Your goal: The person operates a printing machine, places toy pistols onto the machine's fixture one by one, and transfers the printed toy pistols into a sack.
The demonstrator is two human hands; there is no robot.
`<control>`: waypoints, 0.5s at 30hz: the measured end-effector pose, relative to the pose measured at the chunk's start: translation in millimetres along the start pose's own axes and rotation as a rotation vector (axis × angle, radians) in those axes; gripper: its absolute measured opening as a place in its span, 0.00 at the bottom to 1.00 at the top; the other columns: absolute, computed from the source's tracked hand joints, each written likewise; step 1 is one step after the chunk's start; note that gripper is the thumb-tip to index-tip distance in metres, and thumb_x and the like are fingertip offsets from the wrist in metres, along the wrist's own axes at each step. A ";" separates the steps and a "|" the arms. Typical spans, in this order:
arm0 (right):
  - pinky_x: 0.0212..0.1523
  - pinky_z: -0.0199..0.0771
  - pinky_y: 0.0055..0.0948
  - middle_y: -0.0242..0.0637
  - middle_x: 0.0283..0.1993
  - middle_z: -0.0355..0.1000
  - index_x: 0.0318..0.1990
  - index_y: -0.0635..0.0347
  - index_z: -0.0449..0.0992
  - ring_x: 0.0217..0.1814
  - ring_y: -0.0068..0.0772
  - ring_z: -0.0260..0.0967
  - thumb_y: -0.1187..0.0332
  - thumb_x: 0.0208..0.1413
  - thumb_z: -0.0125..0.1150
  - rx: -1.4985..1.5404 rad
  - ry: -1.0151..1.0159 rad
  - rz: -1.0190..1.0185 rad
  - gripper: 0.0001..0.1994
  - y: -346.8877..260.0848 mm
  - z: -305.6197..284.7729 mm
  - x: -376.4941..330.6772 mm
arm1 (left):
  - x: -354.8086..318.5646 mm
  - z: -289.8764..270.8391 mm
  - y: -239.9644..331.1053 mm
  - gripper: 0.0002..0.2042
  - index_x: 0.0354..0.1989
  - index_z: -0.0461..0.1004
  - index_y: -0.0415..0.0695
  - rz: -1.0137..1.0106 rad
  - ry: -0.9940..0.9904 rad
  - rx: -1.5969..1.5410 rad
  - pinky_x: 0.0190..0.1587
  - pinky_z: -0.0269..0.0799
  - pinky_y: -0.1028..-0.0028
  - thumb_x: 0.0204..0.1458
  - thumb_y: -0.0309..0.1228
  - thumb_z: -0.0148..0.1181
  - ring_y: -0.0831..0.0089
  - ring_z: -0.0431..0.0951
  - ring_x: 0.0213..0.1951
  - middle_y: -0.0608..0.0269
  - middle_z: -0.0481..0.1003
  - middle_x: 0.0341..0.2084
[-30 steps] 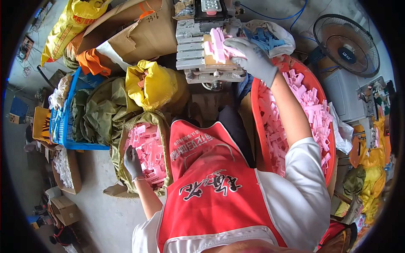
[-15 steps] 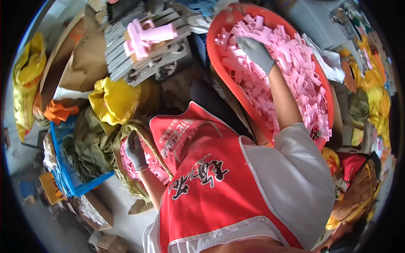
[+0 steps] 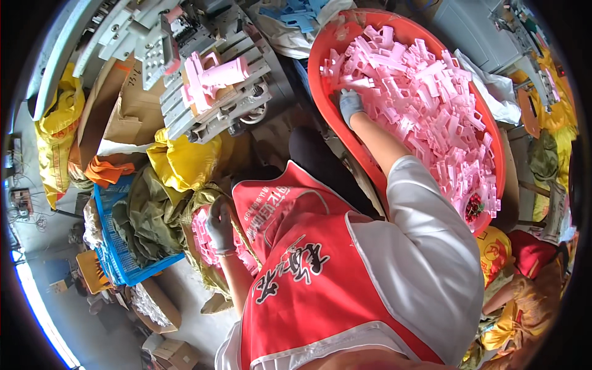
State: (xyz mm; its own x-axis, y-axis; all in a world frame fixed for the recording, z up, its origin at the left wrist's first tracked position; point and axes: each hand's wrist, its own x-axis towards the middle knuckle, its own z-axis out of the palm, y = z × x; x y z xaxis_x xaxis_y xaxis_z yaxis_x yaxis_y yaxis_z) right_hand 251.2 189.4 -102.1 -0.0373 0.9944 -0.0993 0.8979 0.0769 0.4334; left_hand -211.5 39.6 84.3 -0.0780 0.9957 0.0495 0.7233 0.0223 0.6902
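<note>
My right hand (image 3: 351,105), in a grey glove, reaches inside the left wall of a long red tub (image 3: 319,58). A heap of pink plastic toy-gun pieces (image 3: 419,86) fills the tub; the hand is at the heap's edge, its fingers foreshortened and partly hidden. Lower left, my left hand (image 3: 220,229), also gloved in grey, hangs over an olive sack (image 3: 213,279) holding more pink toy-gun pieces (image 3: 202,237). Its fingers look slightly apart, with nothing visible in them. A larger pink toy-gun body (image 3: 216,75) lies on a slatted metal machine table (image 3: 179,123).
Grey machine parts (image 3: 157,55) rise at upper left. Beside the olive sack are a blue crate (image 3: 114,246) and a yellow bag (image 3: 185,163). Cardboard (image 3: 139,111) stands behind them. Blue plastic pieces (image 3: 296,13) lie at the top. Another person's arm (image 3: 498,299) shows at lower right.
My right hand has moved left and nearer, from over the pink heap to the tub's left wall. The left hand stays over the sack, shifted slightly. The whole view has swung a little.
</note>
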 end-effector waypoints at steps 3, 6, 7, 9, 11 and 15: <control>0.42 0.68 0.33 0.33 0.39 0.72 0.40 0.52 0.75 0.44 0.35 0.69 0.69 0.53 0.46 0.131 0.066 0.031 0.11 -2.4 -8.0 -0.7 | -9.8 -2.1 -0.7 0.13 0.46 0.75 0.36 -0.030 -0.001 -0.050 0.48 0.69 0.75 0.56 0.29 0.53 0.74 0.76 0.42 0.59 0.78 0.39; 0.35 0.71 0.37 0.34 0.42 0.69 0.42 0.43 0.74 0.41 0.35 0.71 0.70 0.53 0.47 0.142 0.047 0.005 0.12 8.1 -50.9 -26.2 | -15.8 -1.1 -13.6 0.13 0.47 0.74 0.36 -0.085 -0.018 -0.105 0.48 0.70 0.74 0.57 0.28 0.51 0.72 0.76 0.44 0.57 0.77 0.41; 0.33 0.72 0.38 0.34 0.43 0.68 0.42 0.41 0.73 0.41 0.35 0.71 0.69 0.54 0.47 0.227 0.062 0.022 0.12 16.4 -55.3 -36.0 | -15.5 1.1 -22.5 0.13 0.47 0.74 0.36 -0.097 -0.017 -0.133 0.48 0.70 0.74 0.57 0.28 0.51 0.72 0.76 0.43 0.57 0.77 0.41; 0.32 0.74 0.39 0.35 0.43 0.68 0.44 0.44 0.72 0.40 0.36 0.72 0.65 0.52 0.50 0.413 0.125 0.118 0.11 42.8 -61.7 -62.0 | -9.9 4.3 -21.1 0.13 0.47 0.73 0.36 -0.089 -0.032 -0.133 0.47 0.70 0.74 0.56 0.28 0.51 0.73 0.76 0.43 0.57 0.77 0.41; 0.32 0.74 0.40 0.36 0.43 0.68 0.46 0.44 0.70 0.39 0.38 0.72 0.61 0.50 0.54 0.495 0.162 0.186 0.14 70.1 -77.5 -90.7 | -2.8 7.8 -18.1 0.13 0.47 0.73 0.36 -0.069 -0.022 -0.116 0.47 0.70 0.74 0.56 0.28 0.51 0.73 0.76 0.43 0.57 0.78 0.40; 0.39 0.74 0.41 0.39 0.48 0.67 0.52 0.45 0.68 0.44 0.43 0.71 0.62 0.51 0.54 0.660 0.019 0.336 0.18 102.4 -79.3 -140.9 | 12.6 12.2 5.0 0.13 0.47 0.74 0.37 -0.006 -0.052 -0.098 0.46 0.70 0.74 0.56 0.29 0.51 0.72 0.77 0.43 0.57 0.78 0.40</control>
State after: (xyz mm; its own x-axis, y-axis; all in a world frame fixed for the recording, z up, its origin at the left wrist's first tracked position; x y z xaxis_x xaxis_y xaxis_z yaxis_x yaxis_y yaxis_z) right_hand 313.6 63.0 27.3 0.2840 0.9581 -0.0384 0.9388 -0.2860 -0.1919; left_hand -200.4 53.4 79.6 -0.0441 0.9990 0.0096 0.6524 0.0215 0.7576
